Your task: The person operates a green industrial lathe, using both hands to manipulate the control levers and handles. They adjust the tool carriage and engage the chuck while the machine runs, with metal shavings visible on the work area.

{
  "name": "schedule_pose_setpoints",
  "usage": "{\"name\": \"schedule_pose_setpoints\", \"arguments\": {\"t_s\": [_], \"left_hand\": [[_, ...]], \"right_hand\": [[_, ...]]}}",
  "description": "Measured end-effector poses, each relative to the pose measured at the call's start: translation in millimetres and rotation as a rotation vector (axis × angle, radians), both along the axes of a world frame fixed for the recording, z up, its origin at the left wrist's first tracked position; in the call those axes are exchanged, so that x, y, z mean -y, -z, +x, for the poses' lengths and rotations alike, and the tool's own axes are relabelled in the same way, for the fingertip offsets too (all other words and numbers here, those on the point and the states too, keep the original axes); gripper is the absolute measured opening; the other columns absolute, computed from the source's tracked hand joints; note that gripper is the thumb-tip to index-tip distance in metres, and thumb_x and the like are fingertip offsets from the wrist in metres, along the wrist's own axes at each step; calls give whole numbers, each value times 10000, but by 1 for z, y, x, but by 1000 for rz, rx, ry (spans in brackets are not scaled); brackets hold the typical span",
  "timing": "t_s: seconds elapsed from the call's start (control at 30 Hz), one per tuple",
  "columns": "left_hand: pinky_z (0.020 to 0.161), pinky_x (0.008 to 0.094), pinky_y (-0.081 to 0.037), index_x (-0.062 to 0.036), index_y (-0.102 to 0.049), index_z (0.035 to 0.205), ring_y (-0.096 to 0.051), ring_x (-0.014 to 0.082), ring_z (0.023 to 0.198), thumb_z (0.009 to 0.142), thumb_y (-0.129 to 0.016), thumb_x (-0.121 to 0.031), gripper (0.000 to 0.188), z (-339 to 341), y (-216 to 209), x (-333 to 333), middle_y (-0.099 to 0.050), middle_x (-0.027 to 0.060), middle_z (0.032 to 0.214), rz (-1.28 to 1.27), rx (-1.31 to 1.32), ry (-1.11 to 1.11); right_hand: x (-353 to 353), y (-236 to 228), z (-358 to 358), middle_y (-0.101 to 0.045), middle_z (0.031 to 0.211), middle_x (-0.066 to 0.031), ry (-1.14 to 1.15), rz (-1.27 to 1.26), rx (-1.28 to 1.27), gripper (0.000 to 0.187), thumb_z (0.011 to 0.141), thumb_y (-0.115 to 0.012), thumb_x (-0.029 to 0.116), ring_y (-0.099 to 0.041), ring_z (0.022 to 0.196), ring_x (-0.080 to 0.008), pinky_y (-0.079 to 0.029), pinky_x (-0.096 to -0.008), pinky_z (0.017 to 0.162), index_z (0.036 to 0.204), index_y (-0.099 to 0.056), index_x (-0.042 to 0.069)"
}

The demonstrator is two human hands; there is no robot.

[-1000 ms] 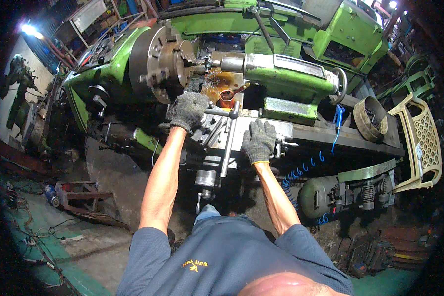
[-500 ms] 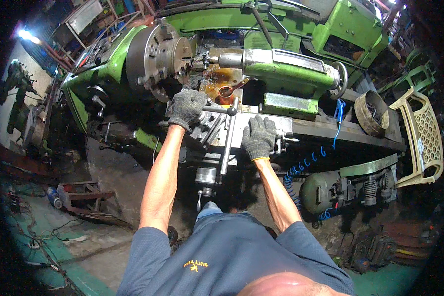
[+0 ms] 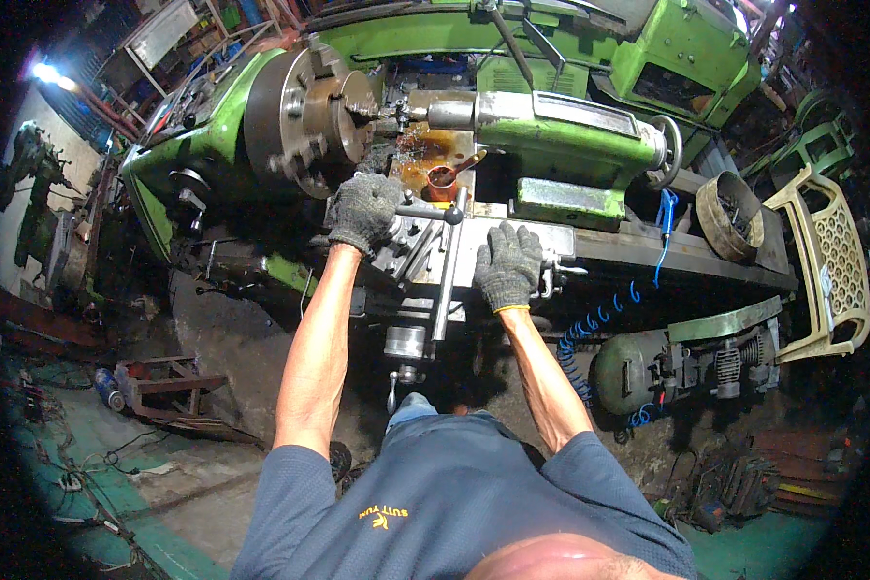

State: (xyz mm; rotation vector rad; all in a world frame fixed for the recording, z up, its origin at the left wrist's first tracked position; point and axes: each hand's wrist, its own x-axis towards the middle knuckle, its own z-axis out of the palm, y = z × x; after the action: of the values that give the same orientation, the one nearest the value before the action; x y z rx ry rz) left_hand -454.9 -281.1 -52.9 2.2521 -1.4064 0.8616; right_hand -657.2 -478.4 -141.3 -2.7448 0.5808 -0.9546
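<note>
Both my hands wear dark grey knit gloves at a green lathe. My left hand [image 3: 365, 208] is closed over the tool post area beside the chuck, its fingertips partly hidden. From there a lever with a dark ball knob [image 3: 452, 217] reaches right, beside a long steel bar [image 3: 449, 275]. My right hand [image 3: 508, 266] lies flat on the carriage [image 3: 558, 239], fingers stretched out, holding nothing. A round metal workpiece [image 3: 343, 116] sits in the big chuck [image 3: 285, 121], whose edge looks blurred. Facing it is the tailstock [image 3: 561, 130].
A red cup with a brush [image 3: 443, 184] stands on the oily plate behind the carriage. Rightward are a tailstock handwheel [image 3: 667, 153], a blue air gun [image 3: 666, 215] with coiled hose, a round tin [image 3: 728, 220] and a beige plastic chair [image 3: 826, 266]. A compressor [image 3: 633, 372] sits below.
The chuck and workpiece show a different face pattern, with blurred edges, as if turning. Both my hands stay in nearly the same places.
</note>
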Motion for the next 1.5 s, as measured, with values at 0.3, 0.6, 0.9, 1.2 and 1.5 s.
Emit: {"name": "schedule_pose_setpoints", "arguments": {"t_s": [0.3, 0.6, 0.9, 1.2, 1.5], "left_hand": [[602, 475, -455, -112, -627, 782, -596, 319, 690, 808, -642, -144, 44, -7, -11, 2, -577, 101, 711, -36, -123, 22], [593, 472, -449, -113, -623, 788, -596, 329, 696, 820, -639, -176, 72, -1, -3, -1, -566, 105, 707, -38, -78, 42], [624, 480, -456, -99, -648, 756, -610, 330, 717, 856, -623, -218, 158, -5, -9, -1, -628, 108, 762, -43, -137, 16], [631, 470, -456, -95, -643, 740, -600, 337, 716, 864, -600, -216, 178, -6, -11, 1, -612, 121, 729, -47, -179, 1], [630, 471, -459, -111, -653, 754, -592, 333, 709, 854, -607, -229, 161, -13, -20, 2, -596, 121, 721, -67, -219, 5]], "right_hand": [[0, 0, 0, -669, 1244, -148, 3, -12, 12, 378, 807, -691, 290, -543, 1223, -416, -325, -561, 1124, 1117, -725, 78], [-2, -2, 1, -674, 1212, -155, -8, -27, 43, 343, 807, -685, 273, -561, 1185, -417, -350, -559, 1097, 1076, -720, 65], [-2, -1, 1, -668, 1248, -158, -1, -9, 11, 384, 818, -675, 285, -551, 1216, -421, -323, -564, 1125, 1128, -722, 64], [-3, -6, -2, -658, 1268, -162, -6, 20, -7, 385, 825, -670, 286, -539, 1236, -423, -312, -565, 1134, 1132, -715, 59], [-3, -4, -1, -662, 1259, -152, 0, 18, 19, 364, 820, -680, 277, -542, 1222, -418, -322, -563, 1124, 1114, -710, 66]]}}
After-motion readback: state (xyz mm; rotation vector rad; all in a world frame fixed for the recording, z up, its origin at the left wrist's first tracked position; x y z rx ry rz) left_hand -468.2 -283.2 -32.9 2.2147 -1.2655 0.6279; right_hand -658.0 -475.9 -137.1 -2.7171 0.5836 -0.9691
